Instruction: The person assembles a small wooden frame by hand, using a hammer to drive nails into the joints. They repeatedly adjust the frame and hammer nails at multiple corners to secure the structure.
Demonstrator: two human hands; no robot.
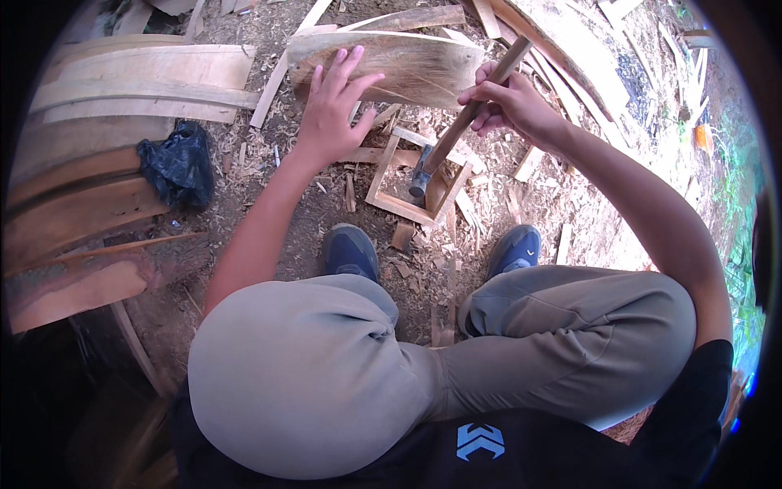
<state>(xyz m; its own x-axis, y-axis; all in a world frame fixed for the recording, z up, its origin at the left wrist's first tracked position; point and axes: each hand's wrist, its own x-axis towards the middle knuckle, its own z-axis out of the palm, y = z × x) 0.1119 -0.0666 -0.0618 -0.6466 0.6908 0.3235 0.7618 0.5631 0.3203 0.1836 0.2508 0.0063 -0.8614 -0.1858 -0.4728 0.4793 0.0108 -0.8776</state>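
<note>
My right hand (509, 102) grips the wooden handle of a hammer (464, 122) partway along it. The hammer slants down to the left, its dark metal head lowest, over a small rectangular wooden frame (401, 209) on the ground between my feet and a board. My left hand (336, 110) has its fingers spread and holds nothing. Its fingertips overlap the left part of the wide wooden board (407, 69); whether they touch it I cannot tell. That board lies just beyond the frame, close to my right fingers too.
Curved planks (155, 73) are piled at the left, with a crumpled black plastic bag (181, 167) against them. Long slabs (562, 57) lie at the far right. Shavings and offcuts cover the dirt floor (285, 204). My blue shoes (352, 251) stand near the frame.
</note>
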